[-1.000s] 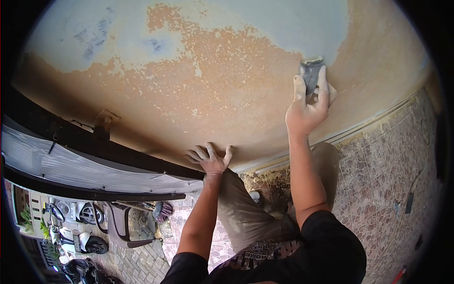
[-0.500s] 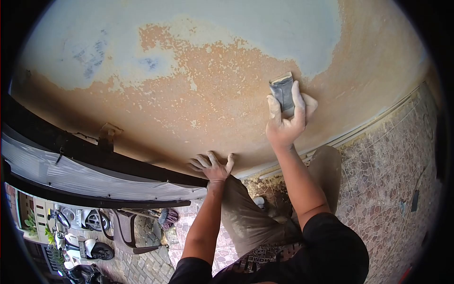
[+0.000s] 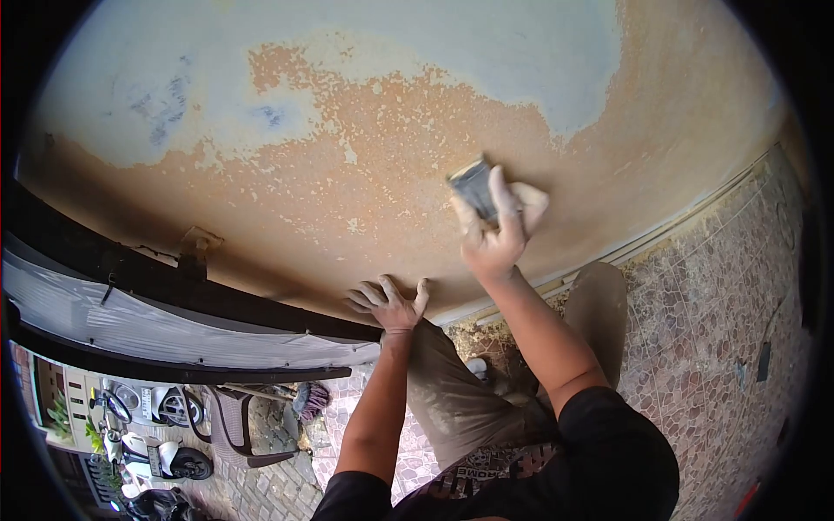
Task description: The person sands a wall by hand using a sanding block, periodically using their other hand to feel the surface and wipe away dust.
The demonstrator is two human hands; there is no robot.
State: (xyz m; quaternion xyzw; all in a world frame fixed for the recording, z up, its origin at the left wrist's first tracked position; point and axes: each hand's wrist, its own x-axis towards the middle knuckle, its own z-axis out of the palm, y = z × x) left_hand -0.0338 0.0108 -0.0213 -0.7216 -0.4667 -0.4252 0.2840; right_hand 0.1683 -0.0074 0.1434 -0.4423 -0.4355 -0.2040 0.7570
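My right hand [image 3: 499, 221] grips a block wrapped in dark sandpaper [image 3: 475, 188], its pale core showing at the top end. The block lies against the wall [image 3: 391, 174], which has orange-brown bare patches, flecks of old coating and pale blue-white areas above. Whitish dust coats my right fingers, and the hand is slightly blurred. Lower and to the left, my left hand [image 3: 395, 306] is spread on the wall with nothing in it, close to a dark frame edge [image 3: 261, 314].
Translucent corrugated sheeting [image 3: 174, 317] runs along the dark frame at left. A brown woven chair [image 3: 233, 430], a purple-grey mop head [image 3: 311, 399] and parked motorbikes [image 3: 156, 456] stand beyond. Stone-patterned tiles [image 3: 695, 347] cover the floor at right, with dust along the wall's base.
My right hand has moved left and slightly down across the wall with the sandpaper block, which is now more tilted. My left hand has stayed in place.
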